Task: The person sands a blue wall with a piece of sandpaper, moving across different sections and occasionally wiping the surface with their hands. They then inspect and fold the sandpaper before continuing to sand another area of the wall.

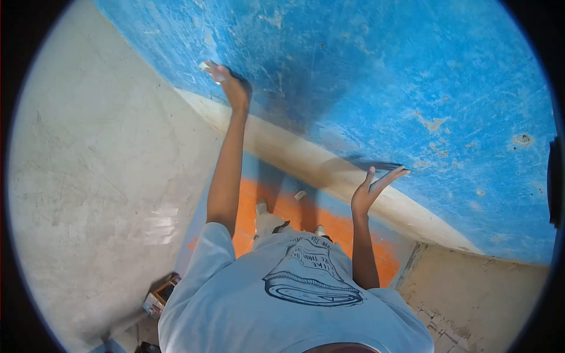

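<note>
High on the blue wall (365, 76), toward the left, my left hand (231, 84) has its fingers closed round a small whitish piece (219, 75) that lies close to the painted surface. What the piece is made of cannot be made out. Lower and to the right, my right hand (372, 191) is empty, its thumb and fingers apart. Its fingertips are at the blue wall, just above the pale lower band (306, 159). Scratches and bare patches mark the blue paint.
A grey wall (112, 159) rises at the left. Below me is an orange floor area (294, 206) with a small pale scrap (300, 195) on it. A wooden box-like object (162, 296) stands at the lower left. Brickwork shows at the lower right.
</note>
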A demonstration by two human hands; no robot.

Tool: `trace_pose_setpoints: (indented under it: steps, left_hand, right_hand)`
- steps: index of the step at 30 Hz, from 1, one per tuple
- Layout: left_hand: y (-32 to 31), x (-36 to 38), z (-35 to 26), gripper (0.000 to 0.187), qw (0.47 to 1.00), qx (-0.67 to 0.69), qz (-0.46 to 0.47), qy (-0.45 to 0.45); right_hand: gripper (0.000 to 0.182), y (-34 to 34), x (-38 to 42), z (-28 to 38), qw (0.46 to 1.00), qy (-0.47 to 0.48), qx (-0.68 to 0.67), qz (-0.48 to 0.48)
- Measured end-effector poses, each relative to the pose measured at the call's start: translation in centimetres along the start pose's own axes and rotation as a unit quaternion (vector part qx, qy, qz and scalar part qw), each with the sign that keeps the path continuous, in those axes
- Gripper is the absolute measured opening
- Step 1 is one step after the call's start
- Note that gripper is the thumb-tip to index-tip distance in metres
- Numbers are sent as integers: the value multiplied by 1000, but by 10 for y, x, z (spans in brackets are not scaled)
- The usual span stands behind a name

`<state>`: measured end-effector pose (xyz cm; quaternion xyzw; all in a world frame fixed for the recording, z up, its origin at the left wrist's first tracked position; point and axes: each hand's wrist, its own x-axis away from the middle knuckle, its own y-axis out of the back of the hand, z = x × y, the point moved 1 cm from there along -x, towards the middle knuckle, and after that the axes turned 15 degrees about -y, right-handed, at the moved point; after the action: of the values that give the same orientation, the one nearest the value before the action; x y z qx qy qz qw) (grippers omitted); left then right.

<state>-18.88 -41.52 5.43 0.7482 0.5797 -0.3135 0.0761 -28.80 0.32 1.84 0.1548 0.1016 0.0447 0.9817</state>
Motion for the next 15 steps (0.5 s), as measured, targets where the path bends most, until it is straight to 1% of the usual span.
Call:
trace_pose_setpoints:
  steps: [2, 3, 4, 5, 6, 7, 8, 9, 11, 12, 14, 15]
  left_hand:
    - [3, -10, 1, 69, 997, -58, -6, -53]
    - [-10, 11, 3, 68, 970, -177, -23, -163]
    - [-28, 34, -5, 64, 989, -123, -48, -66]
    - [-39, 65, 11, 65, 992, -82, -39, -90]
    - [-48, 102, 13, 70, 978, -198, 25, -59]
    - [-51, 141, 8, 75, 980, -165, 114, -7]
    - [-38, 160, -4, 75, 966, -162, 198, 25]
    - [-29, 163, -13, 75, 945, -155, 282, 56]
    - [-4, 114, -4, 76, 969, -140, 205, -1]
    - [11, 82, 7, 77, 976, -131, 169, -28]
    - [52, -8, 43, 78, 978, -191, 60, -64]
    - [71, -52, 41, 79, 985, -159, 21, -68]
  right_hand:
    - [86, -20, 6, 9, 1000, -15, -9, -23]
    - [85, -34, 11, 14, 999, -22, -12, -20]
    - [85, -49, 21, 19, 999, -31, -13, -13]
    - [85, -66, 29, 26, 999, -38, -14, -3]
    - [85, -84, 33, 35, 1000, -23, -4, 4]
    - [85, -103, 39, 44, 1000, -9, 5, 12]
    - [86, -117, 45, 52, 1000, 4, 15, 19]
    - [86, -127, 45, 63, 1000, -4, 3, -8]
    - [87, -141, 35, 88, 997, -23, -20, -71]
    - [87, -144, 32, 92, 996, -25, -12, -84]
    - [87, -150, 27, 98, 993, -30, 1, -111]
    - [87, -152, 31, 106, 993, -40, 0, -107]
